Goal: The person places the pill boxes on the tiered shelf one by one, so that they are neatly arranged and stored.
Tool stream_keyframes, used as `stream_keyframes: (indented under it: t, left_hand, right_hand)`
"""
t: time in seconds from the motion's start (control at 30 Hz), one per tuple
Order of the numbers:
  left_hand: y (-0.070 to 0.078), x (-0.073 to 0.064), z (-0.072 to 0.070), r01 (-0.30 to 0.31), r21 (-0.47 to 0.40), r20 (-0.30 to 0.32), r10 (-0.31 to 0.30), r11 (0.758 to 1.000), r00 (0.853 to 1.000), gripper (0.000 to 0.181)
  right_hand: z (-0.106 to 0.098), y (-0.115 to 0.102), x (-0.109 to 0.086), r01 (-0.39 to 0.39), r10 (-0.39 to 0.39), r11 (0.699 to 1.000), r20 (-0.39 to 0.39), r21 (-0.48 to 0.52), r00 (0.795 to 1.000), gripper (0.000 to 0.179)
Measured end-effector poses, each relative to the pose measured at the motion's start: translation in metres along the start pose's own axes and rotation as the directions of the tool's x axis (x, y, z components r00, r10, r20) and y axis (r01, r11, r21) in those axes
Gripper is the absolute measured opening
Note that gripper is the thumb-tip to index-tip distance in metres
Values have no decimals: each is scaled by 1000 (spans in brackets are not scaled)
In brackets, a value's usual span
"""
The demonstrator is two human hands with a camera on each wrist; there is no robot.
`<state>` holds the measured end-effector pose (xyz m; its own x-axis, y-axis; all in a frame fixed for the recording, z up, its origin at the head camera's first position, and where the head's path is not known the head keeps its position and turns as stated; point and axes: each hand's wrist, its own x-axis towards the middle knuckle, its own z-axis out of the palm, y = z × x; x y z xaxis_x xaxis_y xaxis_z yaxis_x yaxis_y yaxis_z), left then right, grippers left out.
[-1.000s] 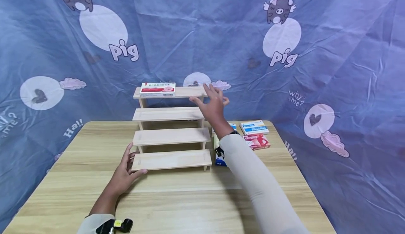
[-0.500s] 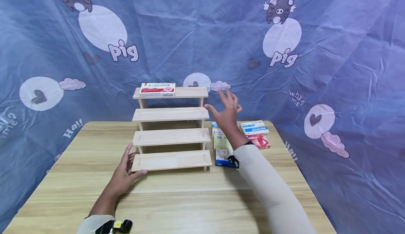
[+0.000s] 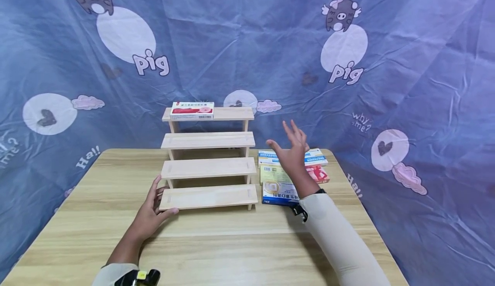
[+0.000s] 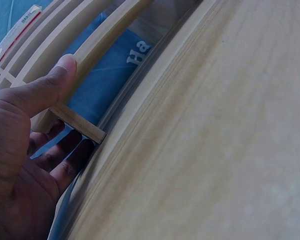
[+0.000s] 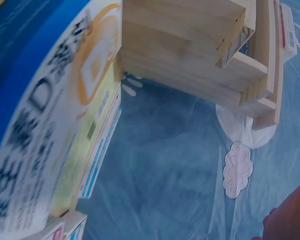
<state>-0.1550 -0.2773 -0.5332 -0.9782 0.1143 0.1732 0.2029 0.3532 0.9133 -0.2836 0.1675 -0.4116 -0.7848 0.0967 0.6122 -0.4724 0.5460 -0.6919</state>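
A four-tier wooden step shelf (image 3: 209, 168) stands on the table. At its lower left corner my left hand (image 3: 148, 217) holds the lowest tier; in the left wrist view the thumb (image 4: 65, 67) lies along the tier and the other fingers curl by the leg. My right hand (image 3: 291, 153) hovers with spread fingers over the medicine boxes right of the shelf, holding nothing. Those are a blue and white box (image 3: 280, 193), a yellow-green box (image 3: 272, 173), a red box (image 3: 318, 174) and blue-striped white boxes (image 3: 268, 157). A red and white medicine box (image 3: 192, 110) lies on the top tier's left half.
The wood-grain table (image 3: 216, 251) extends in front of the shelf and to both sides. Behind it hangs a blue cloth (image 3: 247, 41) printed with pigs and clouds, which also encloses both sides.
My right hand has moved from the top tier's right end rightward and down to above the boxes, uncovering more of them. The left hand stays at the shelf's corner.
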Motion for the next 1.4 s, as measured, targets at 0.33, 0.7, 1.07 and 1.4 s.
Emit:
stream_keyframes:
  t: [0.33,0.7,1.07,1.4]
  left_hand:
    - [2,3,0,6,-9,-2,-6,1000,1000,122]
    - [4,3,-1,16,3,-1,-16,1000,1000,122]
    - [4,3,-1,12,-14,2,-12,1000,1000,122]
    - [2,1,-1,22,4,1,-22,1000,1000,122]
  right_hand:
    - [-30,17,-13,-129,129,991,10,-32,992,80]
    - [-55,37,-21,-219,218,975,-27,-34,976,74]
    - [-73,61,-29,-307,307,952,-34,-4,951,71]
    - [-92,80,-39,-355,356,935,-18,14,934,66]
